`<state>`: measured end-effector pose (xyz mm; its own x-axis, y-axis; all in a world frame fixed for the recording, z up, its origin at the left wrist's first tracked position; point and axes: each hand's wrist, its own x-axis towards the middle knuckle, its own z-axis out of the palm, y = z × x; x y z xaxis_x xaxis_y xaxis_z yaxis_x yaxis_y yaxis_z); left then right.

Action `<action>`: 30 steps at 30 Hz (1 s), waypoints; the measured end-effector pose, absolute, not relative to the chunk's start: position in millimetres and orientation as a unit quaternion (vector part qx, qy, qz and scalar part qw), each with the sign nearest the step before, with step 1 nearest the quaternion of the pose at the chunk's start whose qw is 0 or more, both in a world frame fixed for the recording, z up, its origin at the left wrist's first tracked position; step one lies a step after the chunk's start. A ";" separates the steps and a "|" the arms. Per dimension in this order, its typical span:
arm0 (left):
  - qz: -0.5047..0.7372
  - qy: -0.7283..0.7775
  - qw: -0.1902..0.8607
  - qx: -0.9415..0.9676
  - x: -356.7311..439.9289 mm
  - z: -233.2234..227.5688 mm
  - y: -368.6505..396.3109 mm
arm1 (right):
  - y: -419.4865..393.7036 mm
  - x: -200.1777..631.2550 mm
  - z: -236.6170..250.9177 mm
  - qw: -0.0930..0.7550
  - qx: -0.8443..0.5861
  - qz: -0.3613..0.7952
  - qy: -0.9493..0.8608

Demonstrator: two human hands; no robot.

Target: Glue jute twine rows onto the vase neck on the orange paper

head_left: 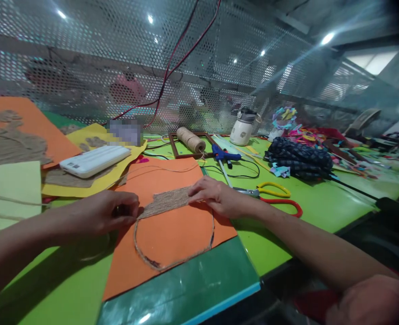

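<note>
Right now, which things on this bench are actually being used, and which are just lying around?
In use:
left hand
right hand
jute twine patch
twine outline
orange paper sheet

Lying about:
twine spool
blue glue gun
scissors
white power bank
white jar
dark checked cloth

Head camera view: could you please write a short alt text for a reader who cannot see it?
Two bare hands press a patch of jute twine onto an orange sheet, left hand at its left end, right hand at its right end. A twine loop outlines a shape below. Scissors, a glue gun and a twine spool lie behind on the green table.
</note>
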<state>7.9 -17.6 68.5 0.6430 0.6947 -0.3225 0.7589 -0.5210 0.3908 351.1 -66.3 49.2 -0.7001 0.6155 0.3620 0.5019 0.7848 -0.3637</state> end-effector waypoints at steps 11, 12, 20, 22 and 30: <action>-0.060 0.411 0.261 0.871 6.6 71.5 -18.8 | -59.6 363.6 64.7 0.337 -0.487 0.106 -0.799; -0.058 0.406 0.265 0.873 7.1 73.6 -19.3 | -59.7 364.5 66.4 0.329 -0.503 0.116 -0.791; -0.038 0.391 0.286 0.874 5.8 84.5 -21.3 | -57.2 359.2 77.6 0.322 -0.547 0.109 -0.765; -0.021 0.386 0.291 0.875 4.6 83.6 -20.4 | -59.7 360.5 84.5 0.322 -0.546 0.102 -0.767; 0.017 0.391 0.284 0.875 8.4 86.0 -26.5 | -113.8 473.7 98.2 0.095 -0.517 0.018 -0.850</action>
<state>8.4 -26.5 86.0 0.6934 0.6943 -0.1928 0.6750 -0.5321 0.5111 473.7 -113.8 98.2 -0.4467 0.8833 0.1426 0.8763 0.4641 -0.1298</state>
